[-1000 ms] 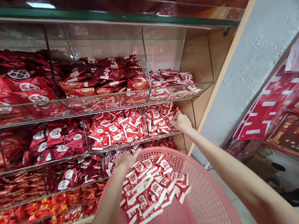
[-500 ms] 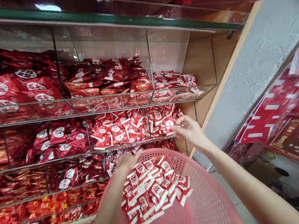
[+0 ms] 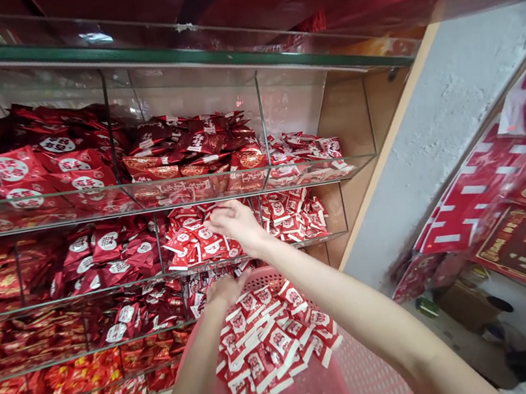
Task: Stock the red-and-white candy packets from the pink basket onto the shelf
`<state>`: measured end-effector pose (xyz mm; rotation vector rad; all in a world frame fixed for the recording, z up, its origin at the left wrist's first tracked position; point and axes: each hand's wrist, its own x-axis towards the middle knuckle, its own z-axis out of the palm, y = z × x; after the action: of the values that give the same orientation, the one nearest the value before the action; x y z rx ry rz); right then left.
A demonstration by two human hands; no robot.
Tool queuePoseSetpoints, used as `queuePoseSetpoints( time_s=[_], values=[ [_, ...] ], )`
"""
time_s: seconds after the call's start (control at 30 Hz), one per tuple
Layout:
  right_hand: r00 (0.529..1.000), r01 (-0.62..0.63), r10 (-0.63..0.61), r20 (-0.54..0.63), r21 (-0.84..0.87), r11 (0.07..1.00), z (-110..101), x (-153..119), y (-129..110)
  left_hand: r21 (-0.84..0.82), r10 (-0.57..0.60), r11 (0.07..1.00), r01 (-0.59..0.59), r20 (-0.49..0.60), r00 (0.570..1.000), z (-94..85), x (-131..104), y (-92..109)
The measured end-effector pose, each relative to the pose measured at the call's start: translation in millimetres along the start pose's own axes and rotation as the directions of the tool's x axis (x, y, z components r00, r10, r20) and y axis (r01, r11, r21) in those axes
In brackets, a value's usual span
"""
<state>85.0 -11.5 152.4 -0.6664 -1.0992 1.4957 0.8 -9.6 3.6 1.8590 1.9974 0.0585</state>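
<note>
My left hand (image 3: pixel 225 291) is closed on the far rim of a pink perforated plastic basket (image 3: pixel 368 372), its fingers partly hidden. Inside the basket lies a heap of small red-and-white candy packets (image 3: pixel 270 344). My right hand (image 3: pixel 236 224) reaches across above the rim to a glass shelf compartment of similar red packets (image 3: pixel 185 238). Its fingers are bent together at the top of this pile, and what is between them I cannot make out. To its right, another compartment holds red-and-white packets (image 3: pixel 293 215).
Glass shelves with dividers hold larger red packets (image 3: pixel 73 163) and orange-red ones (image 3: pixel 79 376) on the left. A green-edged glass shelf (image 3: pixel 148 59) runs overhead. At right are a grey wall (image 3: pixel 433 112) and red packaged goods (image 3: pixel 470 192).
My right hand has moved left from the right-hand compartment, where it pinched a red-and-white packet, to the neighbouring compartment. My left hand stays on the basket rim. The view has shifted slightly.
</note>
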Motion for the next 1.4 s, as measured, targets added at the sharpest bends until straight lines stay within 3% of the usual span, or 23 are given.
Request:
queuePoseSetpoints(
  time_s=[0.13, 0.23, 0.33, 0.47, 0.57, 0.7, 0.8, 0.87, 0.97, 1.07, 1.27, 1.4],
  values=[
    [0.992, 0.115, -0.098, 0.081, -0.237, 0.965, -29, -43, 9, -0.002, -0.009, 1.000, 0.009, 0.043, 0.999, 0.3, 3, 0],
    [0.960, 0.277, -0.264, 0.094, -0.453, 0.847, -71, -60, 9, 0.001, -0.003, 1.000, 0.003, 0.045, 0.999, -1.0, 2, 2],
    [0.908, 0.320, -0.420, -0.002, -0.643, 0.696, -121, -50, 5, 0.009, -0.005, 1.000, 0.005, 0.013, 1.000, -3.0, -2, 3],
    [0.823, 0.204, -0.549, -0.148, -0.824, 0.528, -170, -16, 3, -0.003, -0.007, 1.000, 0.007, 0.015, 1.000, -4.7, -5, 3],
    [0.804, 0.149, -0.586, -0.098, -0.922, 0.358, -176, 5, 4, -0.024, -0.020, 1.000, 0.020, 0.019, 1.000, -4.7, -5, 3],
    [0.817, -0.008, -0.570, -0.086, -0.990, 0.139, -161, 21, 9, -0.020, -0.020, 1.000, 0.020, 0.019, 1.000, -4.4, -6, 3],
    [0.849, -0.155, -0.504, -0.160, -0.987, 0.053, -151, 27, 10, -0.016, -0.026, 1.000, 0.026, 0.019, 0.999, -5.2, -8, 3],
    [0.859, -0.190, -0.481, -0.177, -0.982, 0.022, -147, 29, 10, -0.023, -0.026, 0.999, 0.027, 0.016, 1.000, -6.1, -10, 4],
    [0.864, -0.185, -0.477, -0.163, -0.983, 0.001, -146, 27, 7, -0.029, -0.021, 0.999, 0.021, 0.017, 1.000, -7.3, -11, 4],
    [0.872, -0.174, -0.459, -0.171, -0.984, 0.038, -148, 20, 3, -0.033, -0.021, 0.999, 0.022, 0.017, 1.000, -7.9, -11, 5],
    [0.858, -0.051, -0.487, -0.164, -0.970, 0.237, -155, -16, -11, -0.029, -0.021, 0.999, 0.022, 0.011, 1.000, -7.2, -11, 5],
    [0.871, 0.111, -0.475, -0.127, -0.890, 0.442, -133, -63, -8, -0.015, -0.019, 1.000, 0.019, 0.015, 1.000, -3.5, -6, 4]
  ],
)
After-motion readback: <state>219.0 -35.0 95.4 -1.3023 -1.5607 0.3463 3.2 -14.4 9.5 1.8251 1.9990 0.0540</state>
